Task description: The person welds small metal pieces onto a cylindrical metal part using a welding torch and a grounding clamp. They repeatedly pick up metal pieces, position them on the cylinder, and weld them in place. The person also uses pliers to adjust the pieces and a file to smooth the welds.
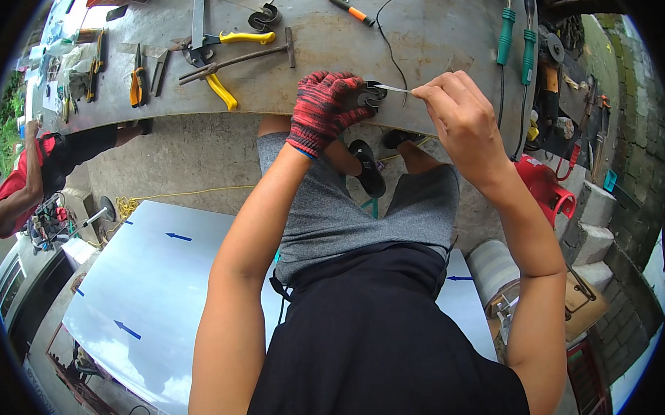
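In a red and black knitted glove, my left hand (322,109) is closed around a small dark curved metal piece (374,96) over the near edge of the metal table. My bare right hand (461,109) pinches the end of a thin pale strip (395,88) between thumb and fingers. The strip's far tip meets the dark piece; whether it enters it or only touches it, I cannot tell. Another dark curled metal piece (264,17) lies farther back, beside yellow-handled snips (221,84). A T-handled metal bar (239,62) rests just left of my gloved hand.
On the table (332,55) lie an orange and black screwdriver (351,10), a thin black cable (386,43) and orange pliers (137,84). Two green-handled tools (506,37) are at right. A large pale sheet (151,274) is behind me. Another person (33,172) is at far left.
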Available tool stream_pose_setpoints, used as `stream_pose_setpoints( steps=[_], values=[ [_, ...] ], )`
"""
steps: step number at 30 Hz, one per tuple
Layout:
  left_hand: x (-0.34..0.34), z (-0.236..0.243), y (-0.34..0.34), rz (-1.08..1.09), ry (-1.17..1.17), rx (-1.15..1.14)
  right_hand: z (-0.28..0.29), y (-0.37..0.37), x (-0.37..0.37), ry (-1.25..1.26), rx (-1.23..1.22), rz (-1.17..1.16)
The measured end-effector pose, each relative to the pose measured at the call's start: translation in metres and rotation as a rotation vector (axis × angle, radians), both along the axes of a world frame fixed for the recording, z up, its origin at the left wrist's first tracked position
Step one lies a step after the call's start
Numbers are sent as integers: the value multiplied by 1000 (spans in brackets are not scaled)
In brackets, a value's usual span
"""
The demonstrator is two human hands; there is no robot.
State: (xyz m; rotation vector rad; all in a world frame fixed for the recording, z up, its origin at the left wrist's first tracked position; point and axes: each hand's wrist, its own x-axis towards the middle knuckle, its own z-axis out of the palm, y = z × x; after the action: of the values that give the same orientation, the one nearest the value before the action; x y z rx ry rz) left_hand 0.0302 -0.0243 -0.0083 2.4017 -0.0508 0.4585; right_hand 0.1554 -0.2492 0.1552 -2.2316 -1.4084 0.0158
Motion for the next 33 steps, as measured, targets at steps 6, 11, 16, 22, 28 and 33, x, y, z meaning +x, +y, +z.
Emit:
stream_pose_setpoints(
  steps=[6,11,16,22,28,33],
  values=[
    [-1,3,0,2,21,-2,1,-1,1,4,5,1],
    [0,3,0,7,18,0,0,-3,2,3,-1,-5],
    [1,2,0,4,-7,23,1,-3,2,12,1,-6],
    [0,1,-1,9,31,-4,18,-9,5,64,69,-62],
    [-3,3,-1,24,49,7,60,-21,54,7,257,-439],
    [-1,8,-2,13,28,-24,44,-25,134,-268,189,-563]
  ],
)
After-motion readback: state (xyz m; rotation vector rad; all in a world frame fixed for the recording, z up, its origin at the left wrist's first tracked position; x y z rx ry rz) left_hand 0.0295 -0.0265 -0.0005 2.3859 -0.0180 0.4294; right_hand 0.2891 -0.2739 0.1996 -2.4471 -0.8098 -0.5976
